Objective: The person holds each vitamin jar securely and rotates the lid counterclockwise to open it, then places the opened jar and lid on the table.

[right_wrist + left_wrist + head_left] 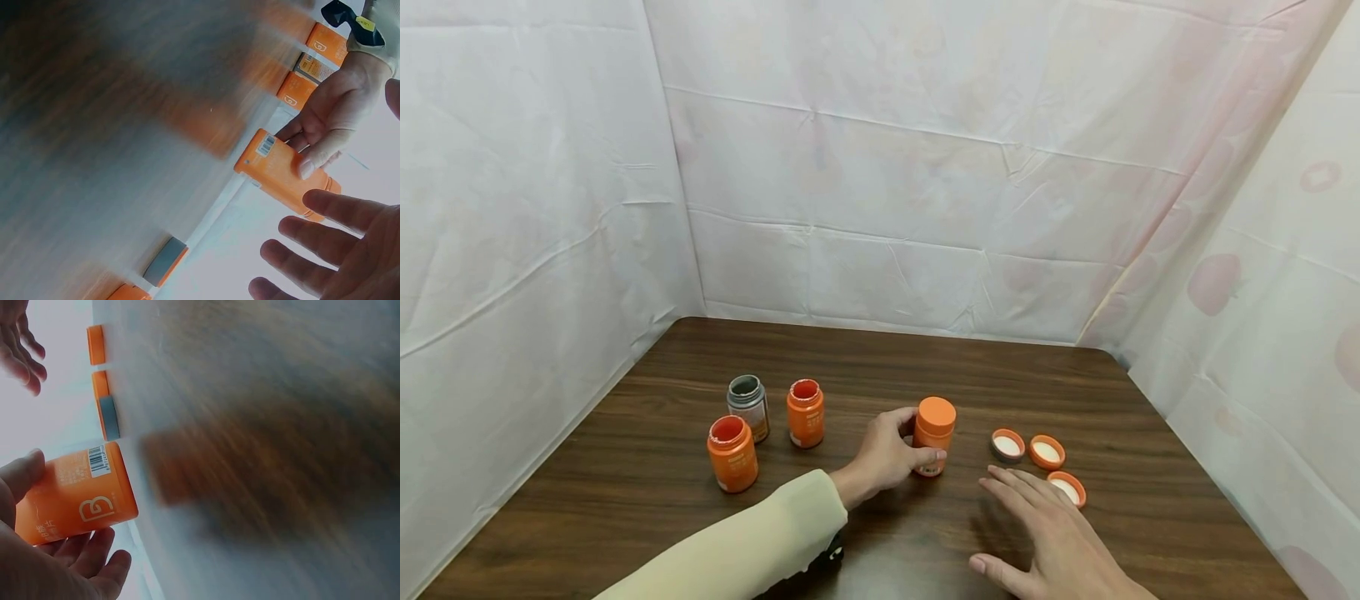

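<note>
An orange bottle [931,454] with an orange cap on stands upright in my left hand [883,454], thumb on its near side and fingers behind. The left wrist view shows the barcode on this bottle [78,494]; I cannot tell if its base touches the table. My right hand [1052,525] hovers to the right, holding nothing, its fingers spread and fairly straight. Just beyond it lie three loose caps with white insides: a grey-sided cap [1007,447], an orange cap [1047,452] and another orange cap [1067,487], partly hidden by the right hand.
Uncapped bottles stand on the left of the dark wooden table [880,367]: a grey bottle [749,408], an orange bottle [806,414] and a nearer orange bottle [733,454]. Pale sheets [880,183] hang behind and at both sides.
</note>
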The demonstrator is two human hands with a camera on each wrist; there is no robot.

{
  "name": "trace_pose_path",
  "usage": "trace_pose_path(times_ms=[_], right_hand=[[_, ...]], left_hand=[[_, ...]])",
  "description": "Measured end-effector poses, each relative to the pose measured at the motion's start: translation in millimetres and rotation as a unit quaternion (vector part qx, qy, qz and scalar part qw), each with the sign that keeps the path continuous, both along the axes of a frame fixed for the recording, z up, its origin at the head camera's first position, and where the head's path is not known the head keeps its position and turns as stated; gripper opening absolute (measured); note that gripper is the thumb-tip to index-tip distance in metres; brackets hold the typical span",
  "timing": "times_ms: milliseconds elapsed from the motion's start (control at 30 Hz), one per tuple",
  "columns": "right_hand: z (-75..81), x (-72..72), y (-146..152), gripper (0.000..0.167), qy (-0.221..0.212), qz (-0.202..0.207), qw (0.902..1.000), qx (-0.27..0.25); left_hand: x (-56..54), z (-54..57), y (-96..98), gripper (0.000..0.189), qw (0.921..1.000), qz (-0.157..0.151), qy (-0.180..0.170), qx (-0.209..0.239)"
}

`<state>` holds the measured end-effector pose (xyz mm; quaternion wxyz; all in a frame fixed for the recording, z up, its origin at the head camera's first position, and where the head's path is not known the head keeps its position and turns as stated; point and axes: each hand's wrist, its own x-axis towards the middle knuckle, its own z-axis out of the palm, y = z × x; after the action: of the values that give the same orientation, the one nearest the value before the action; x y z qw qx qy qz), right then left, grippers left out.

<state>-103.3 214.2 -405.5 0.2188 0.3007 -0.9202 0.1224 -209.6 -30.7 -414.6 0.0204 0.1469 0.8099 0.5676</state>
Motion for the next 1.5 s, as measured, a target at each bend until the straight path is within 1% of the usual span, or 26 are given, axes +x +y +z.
trace_pose_path(times_ms=[100, 233, 367, 600, 833, 1267, 1500], right_hand=[[0.5, -0.5, -0.5, 0.077, 0.004, 0.003, 1.0000, -0.007], [0.6, -0.6, -0.8, 0.077, 0.004, 0.002, 0.9999, -0.012], [1.0, -0.4, -1.0, 0.077, 0.003, 0.001, 0.9999, -0.013], [1.7, -0.6, -1.0, 0.076, -0.001, 0.003, 0.9999, -0.016], [2.0, -1.3, -1.2, 0.075, 0.003, 0.011, 0.9996, -0.025], [4.4, -2.6, -4.2, 0.072, -0.008, 0.003, 0.9991, -0.041], [3.8, -3.6, -5.5, 0.073, -0.009, 0.006, 0.9984, -0.055]], left_hand=[[1.8, 1.1, -2.1, 0.056, 1.0000, -0.003, 0.005, 0.001], [6.4, 2.5, -6.1, 0.057, 0.9997, -0.003, 0.024, 0.001], [10.5, 3.4, -10.4, 0.058, 0.9993, 0.001, 0.036, -0.007], [15.4, 6.6, -17.7, 0.060, 0.9991, -0.008, 0.041, -0.013], [18.8, 8.6, -24.8, 0.059, 0.9987, -0.005, 0.046, -0.018], [24.6, 8.3, -40.2, 0.057, 0.9980, -0.007, 0.059, -0.023], [29.5, 9.4, -46.5, 0.057, 0.9967, -0.009, 0.070, -0.040]])
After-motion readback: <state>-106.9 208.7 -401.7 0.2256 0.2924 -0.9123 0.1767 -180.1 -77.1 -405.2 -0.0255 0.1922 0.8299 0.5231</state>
